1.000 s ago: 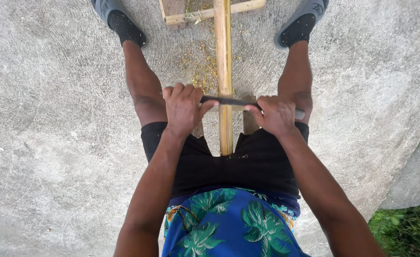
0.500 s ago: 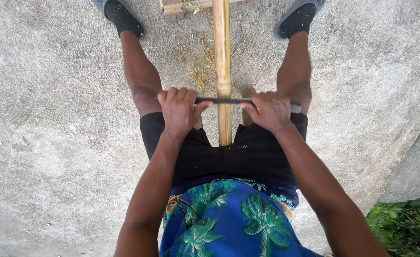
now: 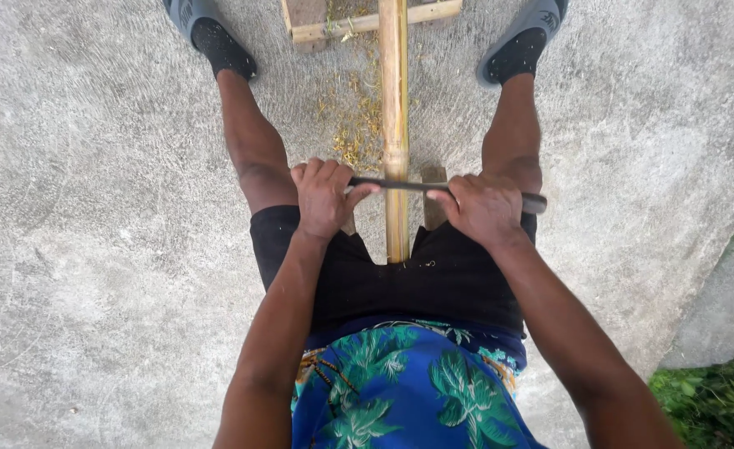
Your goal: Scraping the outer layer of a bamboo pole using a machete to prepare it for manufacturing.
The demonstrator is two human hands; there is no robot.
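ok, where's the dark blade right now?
Head view, centre: the dark blade lies crosswise over the bamboo pole, gripped at its ends by the left hand and right hand, between the knees.

Both hands (arms extended) clenched

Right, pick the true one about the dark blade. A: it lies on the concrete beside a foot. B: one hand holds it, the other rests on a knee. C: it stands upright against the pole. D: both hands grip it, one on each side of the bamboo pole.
D: the left hand and right hand each grip an end of the dark blade, which lies across the bamboo pole.
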